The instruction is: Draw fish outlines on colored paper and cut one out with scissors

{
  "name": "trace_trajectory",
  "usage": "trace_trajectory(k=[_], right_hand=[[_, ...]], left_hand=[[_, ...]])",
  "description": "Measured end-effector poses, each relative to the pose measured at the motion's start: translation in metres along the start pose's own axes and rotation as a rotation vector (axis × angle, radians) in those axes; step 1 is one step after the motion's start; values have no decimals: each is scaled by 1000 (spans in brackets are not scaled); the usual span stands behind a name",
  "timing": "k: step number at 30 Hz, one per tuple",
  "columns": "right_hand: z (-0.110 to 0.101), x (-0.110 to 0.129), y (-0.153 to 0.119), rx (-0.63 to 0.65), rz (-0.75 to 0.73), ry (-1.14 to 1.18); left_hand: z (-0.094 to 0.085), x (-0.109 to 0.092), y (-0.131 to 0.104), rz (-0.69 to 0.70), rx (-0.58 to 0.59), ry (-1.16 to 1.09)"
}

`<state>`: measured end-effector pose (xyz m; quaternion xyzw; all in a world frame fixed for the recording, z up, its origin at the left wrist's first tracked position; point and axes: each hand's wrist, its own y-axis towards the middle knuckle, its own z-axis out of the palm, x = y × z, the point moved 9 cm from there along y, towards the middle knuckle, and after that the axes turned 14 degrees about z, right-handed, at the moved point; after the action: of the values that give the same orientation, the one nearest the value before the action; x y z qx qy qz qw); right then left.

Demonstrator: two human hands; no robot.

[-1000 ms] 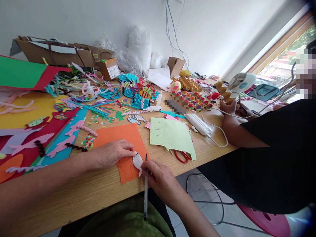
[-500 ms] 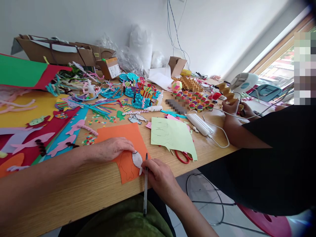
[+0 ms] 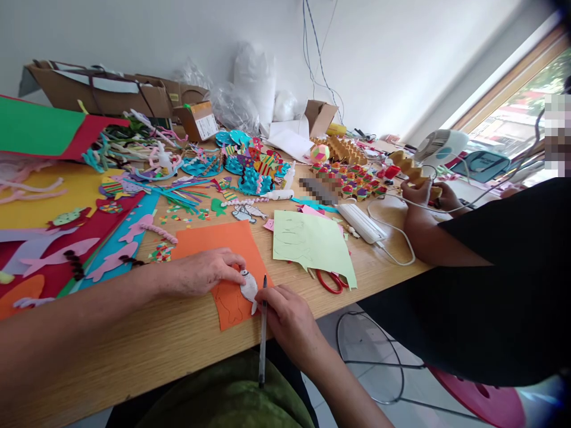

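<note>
A white paper fish cutout [image 3: 248, 285] lies on an orange paper sheet [image 3: 209, 238], its head end toward the top. My left hand [image 3: 207, 270] rests on the sheet, thumb and forefinger apart, a fingertip touching the fish near its head. Between the fingers of my right hand [image 3: 292, 321] is a pen [image 3: 263, 345], its tip pointing up and away from the paper. My right fingertips also touch the fish's tail. A drawn fish outline [image 3: 227, 303] shows on the orange sheet, left of the cutout.
Right of the orange sheet lie a pale green sheet [image 3: 307, 238] and red-handled scissors [image 3: 331, 281], partly covered. A white power strip [image 3: 359, 223] with a cable sits beyond. Pink paper fish [image 3: 113, 260] lie at left. Another person's hand [image 3: 417, 193] holds an egg-carton piece at right.
My left fingers have shifted and spread slightly, showing more of the fish's head. The fish has moved very little, and my right hand stays almost still with the pen.
</note>
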<state>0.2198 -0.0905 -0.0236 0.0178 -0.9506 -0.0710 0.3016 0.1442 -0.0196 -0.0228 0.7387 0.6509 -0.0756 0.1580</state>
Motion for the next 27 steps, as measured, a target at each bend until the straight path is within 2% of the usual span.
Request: trace_trajectory(k=[4,7,12,14,22,27], right_hand=[[-2,0,-1,2,-19,5],[-13,-6,-2,14,19,66],[-51,-28,-4,-168,154,239],[-56,-29,-6,-200,147,270],[-17,-5,-1,-11,21,163],[-4,-6,3,62,8,104]], left_hand=[[3,-4,0,25,29,35],[3,-3,-2,27,26,37],[2,-1,-5,48,-24,14],[3,-1,-6,52,-16,2],[7,-2,-6,36,59,30],[5,-4,-5,64,63,75]])
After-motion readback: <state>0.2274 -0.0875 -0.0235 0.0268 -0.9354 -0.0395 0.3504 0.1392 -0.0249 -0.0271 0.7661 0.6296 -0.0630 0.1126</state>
